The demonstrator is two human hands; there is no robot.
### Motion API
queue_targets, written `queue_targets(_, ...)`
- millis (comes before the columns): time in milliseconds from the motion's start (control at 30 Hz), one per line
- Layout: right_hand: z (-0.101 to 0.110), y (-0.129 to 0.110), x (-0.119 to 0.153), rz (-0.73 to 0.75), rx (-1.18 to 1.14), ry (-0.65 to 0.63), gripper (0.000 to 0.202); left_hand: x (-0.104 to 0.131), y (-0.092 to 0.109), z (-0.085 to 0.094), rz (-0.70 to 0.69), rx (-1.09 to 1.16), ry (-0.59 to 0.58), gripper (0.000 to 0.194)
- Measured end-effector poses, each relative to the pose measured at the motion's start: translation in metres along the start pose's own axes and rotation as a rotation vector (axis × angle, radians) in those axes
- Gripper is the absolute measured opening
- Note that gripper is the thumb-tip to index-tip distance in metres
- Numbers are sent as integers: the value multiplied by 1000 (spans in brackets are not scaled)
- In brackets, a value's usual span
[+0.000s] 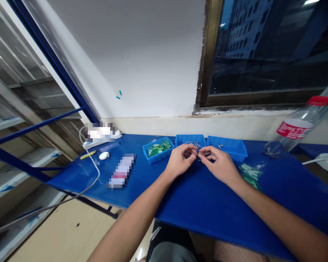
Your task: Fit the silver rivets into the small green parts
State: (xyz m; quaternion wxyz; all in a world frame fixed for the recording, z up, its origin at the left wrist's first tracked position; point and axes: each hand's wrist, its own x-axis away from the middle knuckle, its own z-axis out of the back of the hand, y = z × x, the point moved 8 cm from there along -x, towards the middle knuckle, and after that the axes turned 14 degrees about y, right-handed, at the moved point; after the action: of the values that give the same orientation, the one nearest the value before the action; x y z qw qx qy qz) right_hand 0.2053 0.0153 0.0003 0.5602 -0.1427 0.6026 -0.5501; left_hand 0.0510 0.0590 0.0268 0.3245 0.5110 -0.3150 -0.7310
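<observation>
My left hand (pixel 182 158) and my right hand (pixel 216 162) meet over the blue table, their fingertips nearly touching. Thumb and fingers are pinched on each hand; whatever lies between them is too small to make out. Just behind the hands sits a blue bin (pixel 190 138) holding several thin metal pieces, partly covered by my fingers. To its right, another blue bin (pixel 229 147) has a few small pieces inside. Left of my left hand, a third blue bin (pixel 156 159) contains green plastic packets (pixel 159 146).
Green-and-clear plastic packets (pixel 250 171) lie beside my right forearm. A plastic bottle with a red cap (pixel 295 127) stands tilted in view at the right. On the left are a blurred phone-like object (pixel 122 171), a white round object (pixel 104 155), a yellow cutter (pixel 88 155) and a cable (pixel 98 171).
</observation>
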Motion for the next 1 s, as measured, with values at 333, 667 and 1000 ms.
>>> queue_targets(333, -2, -5, 2, 30, 5, -17, 35, 0, 3, 0, 46, 43, -19, 28)
queue_targets(667, 6, -5, -1, 21, 95, 19, 13, 8, 4, -8, 123, -10, -181, 42)
queue_targets(1000, -4, -4, 1, 88, 88, -55, 19, 5, -14, -5, 139, 71, -83, 50)
